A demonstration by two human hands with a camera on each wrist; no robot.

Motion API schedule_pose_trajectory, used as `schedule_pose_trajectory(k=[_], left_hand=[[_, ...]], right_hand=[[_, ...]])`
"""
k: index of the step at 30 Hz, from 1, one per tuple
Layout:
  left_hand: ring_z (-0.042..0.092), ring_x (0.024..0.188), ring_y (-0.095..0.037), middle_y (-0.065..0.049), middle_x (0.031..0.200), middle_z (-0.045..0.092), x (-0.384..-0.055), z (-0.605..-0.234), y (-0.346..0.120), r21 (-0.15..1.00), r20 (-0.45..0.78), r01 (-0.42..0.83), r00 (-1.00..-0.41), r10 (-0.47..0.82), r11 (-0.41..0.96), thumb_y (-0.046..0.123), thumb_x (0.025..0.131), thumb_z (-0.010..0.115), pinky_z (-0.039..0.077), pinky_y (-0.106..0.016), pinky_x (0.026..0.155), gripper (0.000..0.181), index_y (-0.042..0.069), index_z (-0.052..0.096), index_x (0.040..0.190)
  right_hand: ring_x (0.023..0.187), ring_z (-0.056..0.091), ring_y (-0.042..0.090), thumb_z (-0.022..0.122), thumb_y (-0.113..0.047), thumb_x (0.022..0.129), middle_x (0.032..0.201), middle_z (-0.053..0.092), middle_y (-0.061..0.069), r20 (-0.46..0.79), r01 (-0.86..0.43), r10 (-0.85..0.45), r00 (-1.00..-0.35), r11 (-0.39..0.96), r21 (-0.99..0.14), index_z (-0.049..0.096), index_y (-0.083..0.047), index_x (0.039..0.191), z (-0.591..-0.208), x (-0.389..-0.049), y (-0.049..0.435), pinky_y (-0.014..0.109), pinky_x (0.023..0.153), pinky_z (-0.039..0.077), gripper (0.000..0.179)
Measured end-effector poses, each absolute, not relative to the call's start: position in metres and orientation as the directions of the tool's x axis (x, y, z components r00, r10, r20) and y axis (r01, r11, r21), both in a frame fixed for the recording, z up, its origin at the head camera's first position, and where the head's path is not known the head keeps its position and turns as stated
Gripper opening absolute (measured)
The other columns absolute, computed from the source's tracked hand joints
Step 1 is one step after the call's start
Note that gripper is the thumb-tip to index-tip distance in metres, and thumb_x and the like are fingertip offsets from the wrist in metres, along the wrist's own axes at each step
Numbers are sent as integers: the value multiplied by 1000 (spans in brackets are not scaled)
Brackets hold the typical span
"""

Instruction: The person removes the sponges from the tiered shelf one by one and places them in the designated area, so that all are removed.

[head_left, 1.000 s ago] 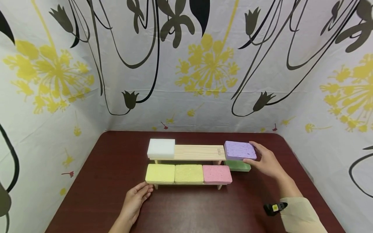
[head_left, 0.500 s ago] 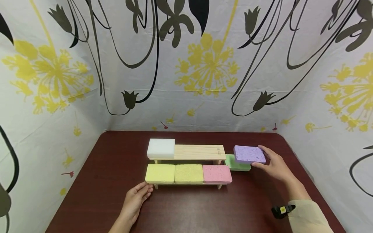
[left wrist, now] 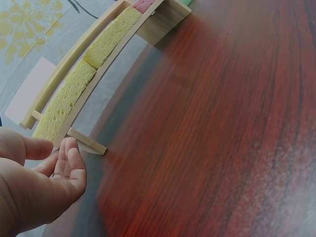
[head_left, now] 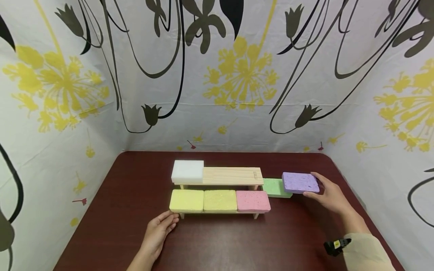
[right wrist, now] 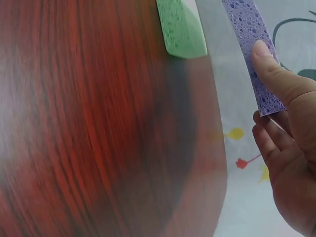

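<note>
Purple cellulose sponge (head_left: pixel 300 182) is what our right hand (head_left: pixel 331 198) pinches by its short end, near the green sponge (head_left: pixel 273 188), toward the right edge of the desk (head_left: pixel 257 244). We judge it light and springy, best held there. Our left hand (head_left: pixel 156 234) pinches the left end of the front wooden stand (left wrist: pixel 88 141).

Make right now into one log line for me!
left hand: touches left end of front shelf; right hand: grips purple sponge; green sponge: left of purple one; white block: on back shelf
</note>
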State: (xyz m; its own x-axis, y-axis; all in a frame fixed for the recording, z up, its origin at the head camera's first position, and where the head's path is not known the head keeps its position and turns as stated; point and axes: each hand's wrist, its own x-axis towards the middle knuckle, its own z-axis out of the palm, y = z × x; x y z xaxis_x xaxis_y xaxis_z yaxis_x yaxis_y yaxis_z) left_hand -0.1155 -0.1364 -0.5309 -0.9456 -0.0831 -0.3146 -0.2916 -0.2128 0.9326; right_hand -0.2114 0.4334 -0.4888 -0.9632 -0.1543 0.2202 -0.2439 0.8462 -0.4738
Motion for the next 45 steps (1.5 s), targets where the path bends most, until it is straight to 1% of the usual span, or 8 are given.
schedule_pose_trajectory(k=[7,20,32,35,37,40,44,45], left_hand=[[67,97,-14,-19,115,68,-117,-531,-136,935,-309,-285,-947,-89,-210,1,103,55,57,-24,87,44,-20,43,139],[66,97,-14,-15,113,68,-115,-531,-140,929,-330,-304,-939,-97,-211,4,104,55,57,-23,85,44,-18,45,140],[67,96,-13,-20,115,67,-116,-533,-141,936,-302,-274,-948,-105,-221,1,102,56,57,-22,84,45,-20,43,140],[67,97,-15,-19,115,67,-116,-533,-141,935,-302,-272,-947,-107,-226,2,102,56,57,-22,85,45,-20,43,140],[67,98,-15,-19,115,68,-116,-533,-142,934,-304,-274,-946,-108,-231,2,102,57,57,-23,85,45,-20,43,140],[67,98,-15,-18,114,68,-116,-534,-142,932,-307,-275,-945,-110,-238,2,102,57,57,-23,85,46,-19,43,140],[67,98,-15,-18,115,68,-116,-534,-143,931,-307,-275,-946,-108,-238,3,102,57,57,-23,85,46,-19,43,140],[67,98,-15,-18,115,68,-116,-534,-143,931,-308,-276,-945,-108,-238,3,102,57,57,-23,85,46,-19,43,141]], right_hand=[[114,58,54,90,-26,79,132,53,37,202,-252,-171,-964,824,-507,42,11,144,-492,-211,449,-5,77,31,89],[122,49,60,88,-27,80,138,42,46,58,-183,-179,-982,826,-533,36,16,145,-508,-214,478,-4,76,31,94],[125,45,60,86,-25,82,139,37,49,-26,-122,-163,-986,826,-551,31,18,147,-522,-224,492,-4,75,31,95],[127,43,58,85,-22,84,140,36,48,-28,-130,-175,-984,820,-558,30,17,148,-524,-225,491,-4,78,30,93],[132,40,50,83,-20,85,143,35,46,-14,-141,-182,-983,804,-578,29,17,149,-526,-224,490,-5,82,29,91],[135,35,50,81,-18,88,147,31,45,-11,-141,-187,-982,778,-613,27,17,150,-527,-223,488,-6,86,27,90],[130,37,61,83,-24,86,148,31,45,-25,-117,-165,-986,789,-603,21,18,151,-519,-223,486,-6,83,29,99],[129,37,63,84,-25,85,148,30,45,-32,-108,-159,-987,792,-601,19,18,152,-516,-223,485,-2,88,36,103]])
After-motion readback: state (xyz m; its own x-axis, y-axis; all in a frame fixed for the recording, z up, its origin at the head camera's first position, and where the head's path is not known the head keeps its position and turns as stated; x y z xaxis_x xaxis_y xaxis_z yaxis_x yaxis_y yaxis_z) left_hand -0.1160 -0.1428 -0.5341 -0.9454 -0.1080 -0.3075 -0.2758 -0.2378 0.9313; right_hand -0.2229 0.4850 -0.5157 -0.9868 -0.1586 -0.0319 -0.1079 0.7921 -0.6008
